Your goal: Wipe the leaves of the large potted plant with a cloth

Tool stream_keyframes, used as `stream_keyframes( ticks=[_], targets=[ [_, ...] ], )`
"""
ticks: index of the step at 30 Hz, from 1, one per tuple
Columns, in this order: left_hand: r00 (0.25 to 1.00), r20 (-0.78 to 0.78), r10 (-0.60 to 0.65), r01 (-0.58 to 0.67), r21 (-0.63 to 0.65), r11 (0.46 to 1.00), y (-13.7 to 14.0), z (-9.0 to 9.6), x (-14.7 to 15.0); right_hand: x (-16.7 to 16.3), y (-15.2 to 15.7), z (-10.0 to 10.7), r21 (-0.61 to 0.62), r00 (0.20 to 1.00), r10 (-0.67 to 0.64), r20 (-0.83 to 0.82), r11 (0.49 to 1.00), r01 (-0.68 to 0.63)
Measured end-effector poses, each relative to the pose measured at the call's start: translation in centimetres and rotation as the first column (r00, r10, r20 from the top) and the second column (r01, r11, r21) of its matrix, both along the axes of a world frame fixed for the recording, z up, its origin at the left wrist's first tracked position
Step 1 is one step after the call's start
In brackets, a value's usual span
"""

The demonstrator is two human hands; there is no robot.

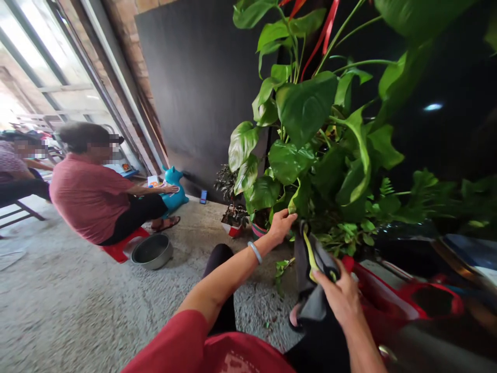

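Note:
My left hand (282, 226), with a pale bracelet at the wrist, reaches to the lower leaves of a tall potted plant (301, 150). Its fingers pinch the tip of a curled yellow-green leaf (294, 199). Lower and to the right, my right hand (344, 290) is closed around pruning shears (309, 254) with yellow-green and black handles. The shears point up toward the leaves, just right of my left hand. Whether their blades touch a stem, I cannot tell. Dark grey cloth shows behind them.
A small plant in a red-and-white pot (232, 228) stands left of the big one. Further left, a person (91, 197) sits on a red stool (126, 247) beside a grey basin (152, 252) and a blue animal toy (174, 194). Red plastic items (435, 298) lie at right.

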State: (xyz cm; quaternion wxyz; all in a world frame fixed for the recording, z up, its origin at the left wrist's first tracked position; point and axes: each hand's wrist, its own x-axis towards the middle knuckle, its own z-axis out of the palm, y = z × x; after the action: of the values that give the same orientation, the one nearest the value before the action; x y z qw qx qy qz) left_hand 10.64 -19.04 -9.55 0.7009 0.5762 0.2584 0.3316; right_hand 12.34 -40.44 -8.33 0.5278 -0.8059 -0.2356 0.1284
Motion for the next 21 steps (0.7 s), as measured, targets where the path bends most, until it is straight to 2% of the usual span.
stream_keyframes(
  ticks=[2,4,7,8,10,13,15,16,18,20,21],
  targets=[
    [0.998,0.058,-0.003,0.003,-0.003,1.000,0.7,-0.2,-1.0,-0.6,-2.0,-0.8,-0.013,0.992,0.020,-0.124,1.000,-0.021],
    [0.997,0.081,0.009,-0.009,-0.001,1.000,1.1,-0.4,-1.3,-0.7,-3.2,0.3,-0.007,0.990,-0.046,-0.134,0.999,0.045],
    [0.998,0.065,-0.002,0.000,0.030,1.000,1.0,-0.9,-0.5,0.0,-2.3,3.2,0.108,0.967,-0.247,0.064,0.965,0.239],
    [0.997,0.071,-0.025,0.022,0.042,0.999,0.7,-1.2,-0.2,0.3,-1.4,3.8,0.159,0.952,-0.277,0.128,0.953,0.256],
    [0.990,0.109,-0.087,0.082,0.052,0.995,0.4,-2.2,0.0,0.5,0.2,3.9,0.183,0.955,-0.228,0.188,0.964,0.194],
    [0.981,0.115,-0.155,0.155,0.008,0.988,0.5,-4.6,-1.5,-0.8,0.6,0.8,0.068,0.994,-0.024,0.109,0.998,0.016],
    [0.993,0.009,-0.119,0.119,-0.071,0.990,1.3,-6.5,-3.6,-2.3,-0.7,-2.4,0.015,0.999,0.053,-0.010,0.999,-0.052],
    [0.995,-0.071,-0.067,0.058,-0.120,0.991,1.8,-7.5,-4.7,-3.0,-1.6,-3.9,-0.006,0.995,0.072,-0.074,0.997,-0.072],
    [0.970,-0.222,0.096,-0.140,-0.192,0.971,2.8,-8.9,-6.7,-4.0,-3.1,-6.5,-0.048,0.983,0.077,-0.168,0.995,-0.086],
    [0.936,-0.282,0.213,-0.284,-0.244,0.927,3.7,-9.5,-7.9,-4.5,-3.9,-7.7,-0.072,0.977,0.087,-0.195,0.992,-0.103],
    [0.932,-0.269,0.245,-0.316,-0.269,0.910,4.2,-9.4,-8.1,-4.5,-4.0,-7.8,-0.077,0.977,0.101,-0.187,0.990,-0.117]
  ],
)
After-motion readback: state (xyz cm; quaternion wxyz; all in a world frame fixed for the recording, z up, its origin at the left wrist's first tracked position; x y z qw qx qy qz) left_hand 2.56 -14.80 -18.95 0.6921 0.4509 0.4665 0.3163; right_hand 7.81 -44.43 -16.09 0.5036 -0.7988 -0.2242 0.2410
